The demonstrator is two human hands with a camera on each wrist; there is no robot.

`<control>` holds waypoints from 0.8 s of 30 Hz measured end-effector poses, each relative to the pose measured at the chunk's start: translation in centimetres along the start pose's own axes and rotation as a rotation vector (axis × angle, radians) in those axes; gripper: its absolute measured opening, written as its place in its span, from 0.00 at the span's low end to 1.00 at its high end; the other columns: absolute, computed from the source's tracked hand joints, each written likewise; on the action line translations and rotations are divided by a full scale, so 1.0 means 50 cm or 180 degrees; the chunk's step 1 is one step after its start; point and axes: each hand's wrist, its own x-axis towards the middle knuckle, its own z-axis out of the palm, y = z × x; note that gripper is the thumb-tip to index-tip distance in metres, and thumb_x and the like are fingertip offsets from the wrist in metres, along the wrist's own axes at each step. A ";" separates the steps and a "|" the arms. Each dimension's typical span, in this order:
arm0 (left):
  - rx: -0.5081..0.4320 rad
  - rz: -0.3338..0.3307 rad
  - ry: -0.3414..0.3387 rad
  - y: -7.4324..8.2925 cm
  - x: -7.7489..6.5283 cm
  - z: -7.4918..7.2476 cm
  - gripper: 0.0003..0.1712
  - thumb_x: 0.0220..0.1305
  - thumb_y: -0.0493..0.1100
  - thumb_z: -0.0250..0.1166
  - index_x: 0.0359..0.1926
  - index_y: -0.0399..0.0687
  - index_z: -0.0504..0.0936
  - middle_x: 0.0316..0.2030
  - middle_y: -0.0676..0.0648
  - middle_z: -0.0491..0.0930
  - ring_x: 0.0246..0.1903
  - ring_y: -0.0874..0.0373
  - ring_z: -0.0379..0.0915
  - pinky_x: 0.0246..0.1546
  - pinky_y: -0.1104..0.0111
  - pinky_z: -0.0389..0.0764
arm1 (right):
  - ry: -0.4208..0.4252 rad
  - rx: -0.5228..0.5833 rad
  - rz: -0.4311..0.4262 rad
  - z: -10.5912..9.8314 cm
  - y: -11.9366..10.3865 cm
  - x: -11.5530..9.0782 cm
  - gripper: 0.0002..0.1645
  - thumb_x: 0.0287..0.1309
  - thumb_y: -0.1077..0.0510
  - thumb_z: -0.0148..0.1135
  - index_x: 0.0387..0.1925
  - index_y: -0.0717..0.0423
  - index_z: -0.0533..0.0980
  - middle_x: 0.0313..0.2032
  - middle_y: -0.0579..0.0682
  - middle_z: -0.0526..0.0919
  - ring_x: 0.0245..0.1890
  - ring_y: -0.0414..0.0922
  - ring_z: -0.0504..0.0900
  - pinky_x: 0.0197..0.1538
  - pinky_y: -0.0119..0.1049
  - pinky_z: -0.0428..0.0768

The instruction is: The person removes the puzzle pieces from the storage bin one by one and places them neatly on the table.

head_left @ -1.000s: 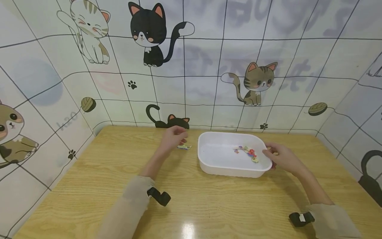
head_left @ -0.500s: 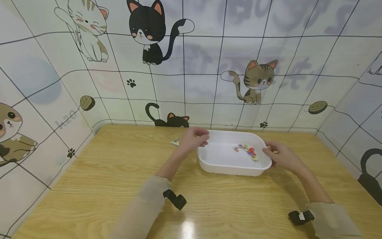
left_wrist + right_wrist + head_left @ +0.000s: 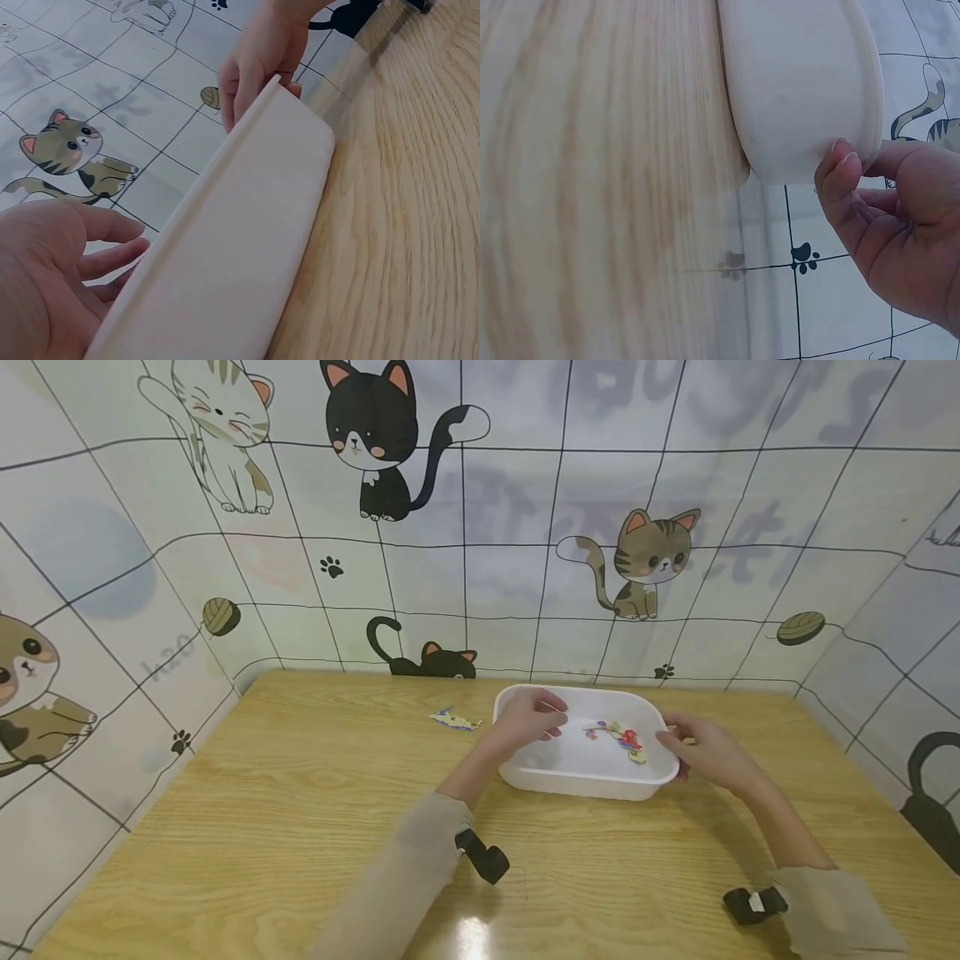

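Observation:
A white plastic tray (image 3: 577, 783) stands on the wooden table, with several small, flat, colourful cut-outs (image 3: 628, 742) inside it, mostly on its right side. My right hand (image 3: 708, 752) grips the tray's right end, the thumb over the rim and the fingers outside, as the right wrist view also shows. Above the tray's left part hovers my left hand (image 3: 525, 722), its fingers loosely bent; I see nothing between them. In the left wrist view the left hand (image 3: 52, 277) is partly hidden behind the tray wall (image 3: 225, 225). A yellow and blue flat cut-out (image 3: 456, 720) lies on the table left of the tray.
The table (image 3: 247, 810) reaches back to a wall covering (image 3: 510, 585) printed with cats and a grid, which also runs along both sides. Each forearm wears a black strap mount (image 3: 483, 857) over a beige sleeve.
My left hand has moved right, from beside the cut-out on the table to over the tray, uncovering that cut-out. The right hand stays on the tray's end.

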 end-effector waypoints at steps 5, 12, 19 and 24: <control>0.0252 -0.0118 -0.0044 -0.005 0.019 0.027 0.11 0.67 0.36 0.66 0.48 0.37 0.83 0.39 0.45 0.86 0.33 0.55 0.83 0.36 0.67 0.85 | -0.0001 0.0032 -0.0009 -0.001 0.004 0.000 0.28 0.75 0.59 0.54 0.67 0.74 0.64 0.34 0.56 0.81 0.22 0.44 0.79 0.25 0.39 0.81; 0.0653 -0.0094 -0.0100 -0.011 0.050 0.058 0.11 0.66 0.37 0.67 0.48 0.38 0.84 0.40 0.45 0.86 0.31 0.58 0.81 0.30 0.72 0.81 | -0.0022 0.0037 -0.0028 -0.002 0.002 0.000 0.28 0.75 0.59 0.54 0.67 0.74 0.63 0.35 0.57 0.81 0.22 0.44 0.78 0.25 0.39 0.81; 0.1220 0.0085 -0.0115 -0.014 0.078 0.084 0.10 0.64 0.36 0.69 0.46 0.38 0.86 0.38 0.46 0.85 0.29 0.62 0.76 0.29 0.75 0.76 | -0.0025 0.0051 -0.0043 -0.003 -0.001 -0.001 0.29 0.75 0.59 0.54 0.67 0.74 0.63 0.35 0.56 0.81 0.22 0.45 0.78 0.25 0.39 0.81; 0.1598 0.0129 -0.0105 -0.009 0.092 0.093 0.10 0.63 0.37 0.70 0.44 0.40 0.86 0.40 0.48 0.85 0.35 0.60 0.77 0.35 0.74 0.76 | -0.0029 0.0067 -0.0051 -0.003 0.000 -0.002 0.28 0.75 0.59 0.54 0.67 0.74 0.63 0.34 0.56 0.81 0.22 0.45 0.78 0.25 0.39 0.81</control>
